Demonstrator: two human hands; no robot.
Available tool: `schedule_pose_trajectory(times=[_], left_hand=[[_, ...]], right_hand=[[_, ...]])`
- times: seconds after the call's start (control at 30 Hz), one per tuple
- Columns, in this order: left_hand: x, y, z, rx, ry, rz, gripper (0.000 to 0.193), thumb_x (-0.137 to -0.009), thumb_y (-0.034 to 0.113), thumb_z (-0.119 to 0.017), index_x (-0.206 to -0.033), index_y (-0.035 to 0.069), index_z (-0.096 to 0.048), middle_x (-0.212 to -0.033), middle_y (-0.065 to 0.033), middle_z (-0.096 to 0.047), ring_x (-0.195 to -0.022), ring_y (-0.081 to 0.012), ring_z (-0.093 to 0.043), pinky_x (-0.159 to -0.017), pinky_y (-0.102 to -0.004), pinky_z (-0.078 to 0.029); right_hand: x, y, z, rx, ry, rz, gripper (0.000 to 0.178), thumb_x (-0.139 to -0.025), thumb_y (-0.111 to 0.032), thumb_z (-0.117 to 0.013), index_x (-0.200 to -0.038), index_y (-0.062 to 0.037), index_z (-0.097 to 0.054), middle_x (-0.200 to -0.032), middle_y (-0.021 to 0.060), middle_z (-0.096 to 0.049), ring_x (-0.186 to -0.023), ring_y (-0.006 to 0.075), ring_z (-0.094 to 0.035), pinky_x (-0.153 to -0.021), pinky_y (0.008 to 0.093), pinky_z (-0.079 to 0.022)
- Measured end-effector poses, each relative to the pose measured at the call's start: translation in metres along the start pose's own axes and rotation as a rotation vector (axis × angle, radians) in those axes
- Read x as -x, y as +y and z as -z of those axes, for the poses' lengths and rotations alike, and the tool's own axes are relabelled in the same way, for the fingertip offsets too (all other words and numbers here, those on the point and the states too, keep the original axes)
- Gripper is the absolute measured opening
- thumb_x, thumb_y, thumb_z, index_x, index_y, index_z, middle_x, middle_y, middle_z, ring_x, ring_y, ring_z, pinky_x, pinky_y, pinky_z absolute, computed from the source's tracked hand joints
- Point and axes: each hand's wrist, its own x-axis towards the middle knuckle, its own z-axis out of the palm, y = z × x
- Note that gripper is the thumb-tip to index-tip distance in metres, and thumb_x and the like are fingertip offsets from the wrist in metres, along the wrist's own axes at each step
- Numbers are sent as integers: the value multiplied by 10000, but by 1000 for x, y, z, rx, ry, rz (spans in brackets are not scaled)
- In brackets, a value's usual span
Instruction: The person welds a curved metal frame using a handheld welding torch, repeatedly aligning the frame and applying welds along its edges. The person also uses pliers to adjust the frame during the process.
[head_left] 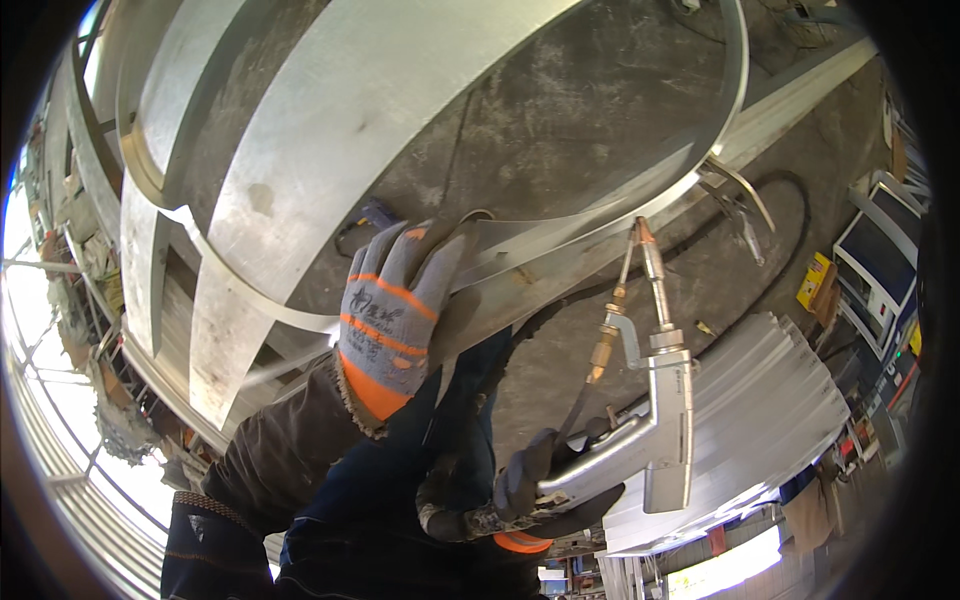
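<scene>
My left hand [390, 315], in a grey and orange work glove, is closed over the edge of a curved metal band [275, 312] on a large frame. My right hand [525, 485], in a dark glove, grips the handle of a silver handheld welding gun [670, 410]. The gun points away from me, and its copper tip [642, 228] is at or very near the lower edge of the band; contact cannot be made out. A thin wire feed tube [603, 355] runs alongside the nozzle. Right of the tip, locking pliers [740, 215] are at the band's edge.
Broad curved metal sheets [320, 110] fill the upper left. A straight metal beam [800, 95] passes beneath the ring. A black cable [795, 240] loops over the concrete floor. Corrugated sheeting [750, 430], a yellow box [816, 280] and a white-and-blue machine [875, 265] stand to the right.
</scene>
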Motion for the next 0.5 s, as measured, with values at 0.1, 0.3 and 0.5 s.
schedule_pose_trajectory(times=[0.1, 0.3, 0.5], left_hand=[[-25, 13, -19, -109, -45, -36, 433, -903, 257, -688, -1281, 50, -660, -1294, -160, -598, -1228, -371, -548, -1000, -501, -478], [-43, 19, -44, -91, -24, -153, 401, -914, 219, -666, -1287, 71, -666, -1269, -176, -611, -1183, -340, -593, -989, -476, -483], [-42, 7, -43, -21, -72, -211, 402, -908, 152, -656, -1298, 54, -657, -1251, -189, -619, -1099, -356, -642, -932, -459, -527]], right_hand=[[-17, -4, 0, -15, -132, -5, 976, -948, -751, -506, -1406, 107, -433, -879, 207, -603, -692, 260, -615, -547, 412, -505], [-33, -2, 11, -285, -389, -212, 725, -1033, -609, -473, -1533, -99, -354, -930, 247, -588, -695, 309, -654, -593, 442, -556], [-12, -5, 5, 83, -215, -12, 565, -1047, -569, -458, -1572, -378, -372, -977, 235, -549, -696, 324, -654, -595, 465, -561]])
